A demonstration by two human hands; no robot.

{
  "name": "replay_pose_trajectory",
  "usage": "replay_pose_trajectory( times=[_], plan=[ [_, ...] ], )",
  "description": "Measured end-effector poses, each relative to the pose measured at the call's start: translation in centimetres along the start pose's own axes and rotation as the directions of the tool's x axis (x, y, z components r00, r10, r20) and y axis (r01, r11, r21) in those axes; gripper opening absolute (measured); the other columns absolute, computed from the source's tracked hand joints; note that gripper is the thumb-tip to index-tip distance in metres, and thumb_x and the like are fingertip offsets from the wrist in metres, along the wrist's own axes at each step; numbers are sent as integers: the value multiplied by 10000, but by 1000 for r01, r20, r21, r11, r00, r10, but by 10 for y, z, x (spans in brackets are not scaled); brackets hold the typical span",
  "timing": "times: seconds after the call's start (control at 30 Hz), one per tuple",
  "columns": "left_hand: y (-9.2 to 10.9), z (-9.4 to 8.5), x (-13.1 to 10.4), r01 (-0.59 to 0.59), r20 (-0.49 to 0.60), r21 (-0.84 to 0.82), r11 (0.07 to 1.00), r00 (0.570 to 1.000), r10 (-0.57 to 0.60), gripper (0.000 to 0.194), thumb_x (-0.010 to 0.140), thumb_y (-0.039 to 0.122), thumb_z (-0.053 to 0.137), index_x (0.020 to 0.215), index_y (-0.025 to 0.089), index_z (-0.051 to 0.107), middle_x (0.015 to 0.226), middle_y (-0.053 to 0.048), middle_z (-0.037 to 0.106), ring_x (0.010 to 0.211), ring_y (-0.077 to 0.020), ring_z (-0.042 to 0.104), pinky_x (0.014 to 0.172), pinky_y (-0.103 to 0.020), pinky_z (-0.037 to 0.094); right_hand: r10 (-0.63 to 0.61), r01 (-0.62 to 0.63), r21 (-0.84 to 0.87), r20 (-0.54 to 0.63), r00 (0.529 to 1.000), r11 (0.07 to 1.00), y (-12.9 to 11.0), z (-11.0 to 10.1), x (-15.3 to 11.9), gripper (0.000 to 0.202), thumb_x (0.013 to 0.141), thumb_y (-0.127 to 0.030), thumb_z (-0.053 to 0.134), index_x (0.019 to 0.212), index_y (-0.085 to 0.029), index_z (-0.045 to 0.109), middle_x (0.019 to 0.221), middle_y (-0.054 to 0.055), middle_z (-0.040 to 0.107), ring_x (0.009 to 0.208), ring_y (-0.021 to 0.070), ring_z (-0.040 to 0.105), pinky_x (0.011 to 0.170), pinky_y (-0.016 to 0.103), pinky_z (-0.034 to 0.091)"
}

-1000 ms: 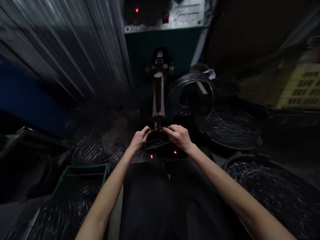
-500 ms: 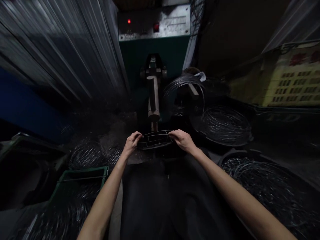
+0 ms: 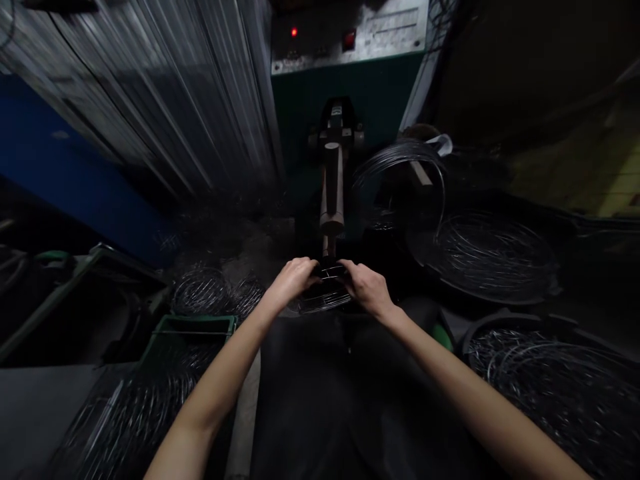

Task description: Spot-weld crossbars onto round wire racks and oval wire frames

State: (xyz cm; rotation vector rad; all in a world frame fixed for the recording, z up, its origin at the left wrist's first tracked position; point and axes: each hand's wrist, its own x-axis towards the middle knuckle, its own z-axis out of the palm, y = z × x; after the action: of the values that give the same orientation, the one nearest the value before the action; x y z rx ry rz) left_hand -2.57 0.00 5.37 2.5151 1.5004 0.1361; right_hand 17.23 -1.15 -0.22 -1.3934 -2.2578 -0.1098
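Note:
A round frame of thin metal wire (image 3: 326, 303) is held level between my two hands in the head view, just below the tip of a machine's cylindrical arm (image 3: 332, 197). My left hand (image 3: 296, 277) is closed on its left side, thumb and fingers pinching the wire. On the right side my right hand (image 3: 369, 287) grips it the same way. Fingers and shadow hide part of the frame. Whether the wire touches the machine's tip I cannot tell.
The green machine (image 3: 350, 87) carries a red light and a switch. Wire hoops lie in a dark tub (image 3: 495, 260), with a second tub (image 3: 540, 373) of wire pieces nearer. At left stand a green crate (image 3: 165, 327), bundled wires (image 3: 135, 413) and a blue panel (image 3: 85, 153).
Both hands have come closer together along the wire frame, and the frame has shifted in toward the machine's tip. The whole view has swung a little to the left.

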Motion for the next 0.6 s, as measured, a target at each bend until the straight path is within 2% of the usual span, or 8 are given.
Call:
replay_pose_trajectory(
  times=[0.1,0.2,0.47,0.6],
  plan=[
    [0,3,-3,-28,69,-10,1000,997,29,314,805,253,598,1104,162,579,993,-62,595,905,-179,584,763,-247,449,59,-94,156,212,975,983,2,-12,2,391,883,-326,554,1248,-189,513,960,56,685,828,176,629,646,241,445],
    [3,4,-5,-63,100,15,998,993,61,210,800,235,584,988,141,604,931,-65,591,873,-184,584,745,-251,453,47,-135,231,352,935,964,2,-23,4,331,890,-343,543,1197,-220,550,1051,37,679,931,189,634,734,254,471],
    [3,8,-9,-78,-7,36,996,997,78,184,826,160,509,998,123,561,939,-81,610,902,-199,574,779,-287,451,20,-46,77,316,948,996,-5,-24,5,334,920,-360,484,1203,-192,541,1003,71,678,881,190,632,713,257,460],
    [6,11,-11,-70,-5,29,997,998,70,155,827,159,506,969,129,563,920,-75,610,894,-192,576,769,-278,452,4,-13,23,331,944,1000,-6,-23,3,336,934,-348,452,1221,-192,526,990,74,674,869,182,616,675,248,438]
  ],
)
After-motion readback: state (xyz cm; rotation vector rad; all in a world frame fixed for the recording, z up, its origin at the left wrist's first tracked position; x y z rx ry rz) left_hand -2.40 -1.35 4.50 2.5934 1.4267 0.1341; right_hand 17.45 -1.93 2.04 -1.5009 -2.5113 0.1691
